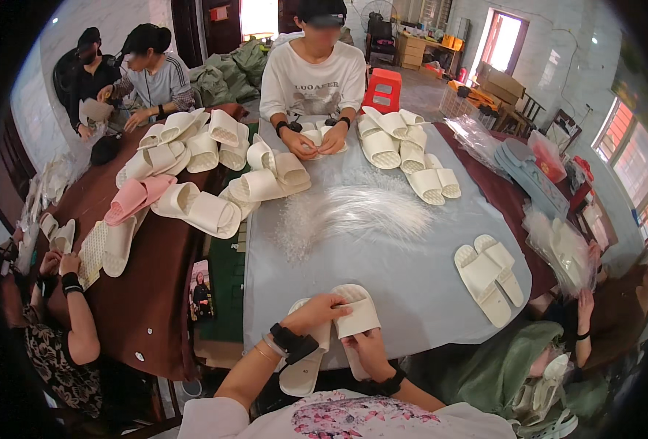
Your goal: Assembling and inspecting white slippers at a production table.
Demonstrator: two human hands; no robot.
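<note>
In front of me at the near table edge is a pair of cream slippers. My left hand reaches over the left slipper and pinches at the strap edge of the right slipper. My right hand grips the same strap from the near side, with some fingers hidden beneath it. Whether a small thing is between my fingers cannot be seen. A fanned bundle of thin clear plastic strands lies on the grey table cover beyond my hands.
Cream slippers are heaped at the left, with a pink slipper among them. More slippers stand at the far right; another pair lies nearer. A phone rests at left. A co-worker handles slippers opposite; others work at both sides.
</note>
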